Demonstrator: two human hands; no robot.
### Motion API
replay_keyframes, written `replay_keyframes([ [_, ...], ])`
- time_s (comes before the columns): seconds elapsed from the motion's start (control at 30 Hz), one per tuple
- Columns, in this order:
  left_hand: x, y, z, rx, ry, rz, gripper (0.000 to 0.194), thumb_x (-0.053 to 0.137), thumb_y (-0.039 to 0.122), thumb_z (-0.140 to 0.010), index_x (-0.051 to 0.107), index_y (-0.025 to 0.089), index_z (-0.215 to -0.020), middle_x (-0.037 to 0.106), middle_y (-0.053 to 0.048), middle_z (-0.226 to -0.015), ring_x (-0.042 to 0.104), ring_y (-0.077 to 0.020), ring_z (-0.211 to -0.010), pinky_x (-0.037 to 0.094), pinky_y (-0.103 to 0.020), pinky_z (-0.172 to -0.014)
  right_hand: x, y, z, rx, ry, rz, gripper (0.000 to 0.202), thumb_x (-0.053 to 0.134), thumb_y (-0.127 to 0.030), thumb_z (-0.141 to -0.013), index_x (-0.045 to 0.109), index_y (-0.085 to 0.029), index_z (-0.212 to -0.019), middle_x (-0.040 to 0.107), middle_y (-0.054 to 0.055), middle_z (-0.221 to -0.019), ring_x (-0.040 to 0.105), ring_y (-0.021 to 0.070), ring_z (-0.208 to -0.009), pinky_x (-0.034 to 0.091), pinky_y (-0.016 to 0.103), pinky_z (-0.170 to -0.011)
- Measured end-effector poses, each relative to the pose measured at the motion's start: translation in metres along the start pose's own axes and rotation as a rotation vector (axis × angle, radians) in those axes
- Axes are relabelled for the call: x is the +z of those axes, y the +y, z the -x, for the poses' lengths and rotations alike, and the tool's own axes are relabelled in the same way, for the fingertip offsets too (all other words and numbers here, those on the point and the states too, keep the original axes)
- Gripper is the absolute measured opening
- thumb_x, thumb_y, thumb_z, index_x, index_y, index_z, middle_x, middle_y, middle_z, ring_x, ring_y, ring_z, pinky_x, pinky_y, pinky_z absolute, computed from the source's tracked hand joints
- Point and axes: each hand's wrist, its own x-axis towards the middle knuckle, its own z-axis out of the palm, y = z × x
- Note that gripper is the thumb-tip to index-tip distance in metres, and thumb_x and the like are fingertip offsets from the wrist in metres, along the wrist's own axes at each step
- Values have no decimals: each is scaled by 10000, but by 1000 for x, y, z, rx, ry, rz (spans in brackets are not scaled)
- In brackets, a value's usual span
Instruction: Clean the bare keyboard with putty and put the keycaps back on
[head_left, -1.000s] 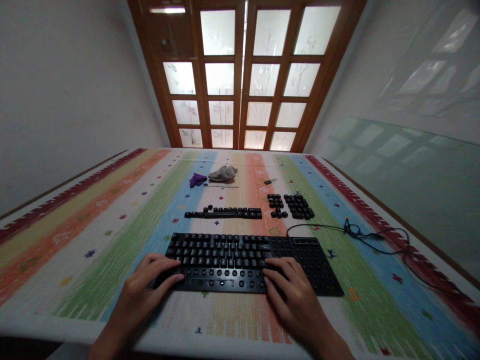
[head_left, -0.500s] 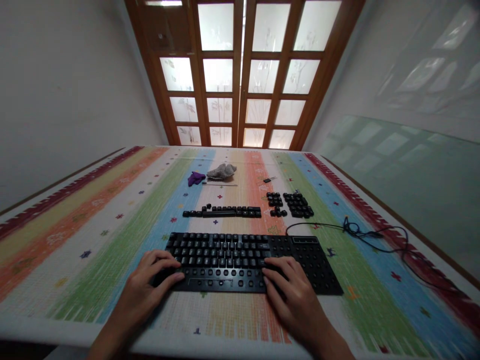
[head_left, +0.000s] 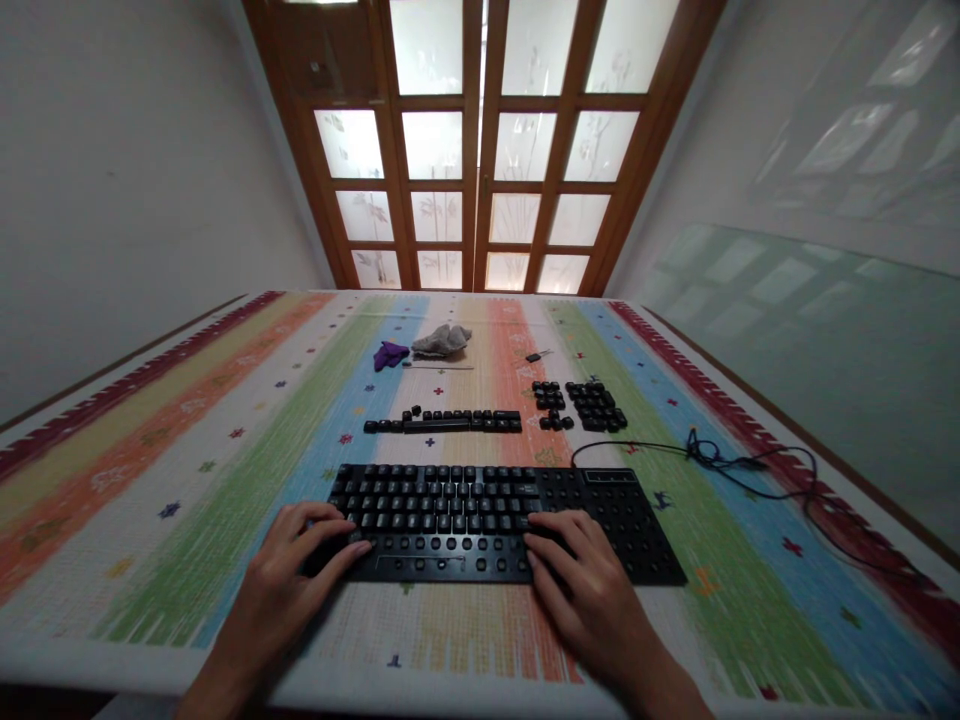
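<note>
A black keyboard (head_left: 465,570) lies near the table's front edge, with keycaps in its upper left rows and bare switches at the bottom and on the right. My left hand (head_left: 300,565) rests at its left end, thumb and fingers apart on the lower corner. On the lower middle right, my right hand (head_left: 581,575) touches it with spread fingers. Behind the keyboard lies a row of loose keycaps (head_left: 457,424) with the long space bar. More loose keycaps (head_left: 595,405) sit in groups to the right.
A grey cloth (head_left: 442,341) and a purple cloth (head_left: 390,354) lie farther back beside a thin stick (head_left: 442,367). A small black tool with wires (head_left: 534,357) is right of them. The keyboard's cable (head_left: 720,462) trails right across the striped tablecloth (head_left: 262,440).
The view has tilted very slightly. Both hands stay in nearly the same places on the keyboard, with the left thumb shifted a little.
</note>
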Motion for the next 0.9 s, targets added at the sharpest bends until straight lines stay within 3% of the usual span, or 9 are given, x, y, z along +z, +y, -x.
replay_keyframes([
  [0.2, 3, 11, 1, 12, 23, -36, 246, 633, 491, -920, 696, 253, -922, 640, -46, -960, 629, -227, -905, 532, -374, -826, 0, 0, 0, -10, -3, 7, 220, 522, -112, -942, 695, -188, -1055, 683, 115, -1108, 612, 257, -997, 537, 468, -859],
  [0.63, 12, 34, 1, -138, 142, -166, 297, 577, 507, -919, 588, 252, -767, 629, -70, -904, 592, -276, -874, 491, -437, -808, 0, 1, 1, -6, -6, 1, 225, 528, -114, -939, 701, -192, -1061, 684, 111, -1110, 610, 258, -1007, 535, 463, -864],
  [0.9, 13, 39, 1, -153, 111, -183, 278, 533, 492, -958, 569, 249, -827, 627, -39, -805, 586, -253, -784, 480, -396, -736, 1, 2, 2, -14, -14, 1, 220, 536, -103, -936, 682, -189, -1077, 672, 114, -1128, 599, 262, -1014, 525, 469, -866],
])
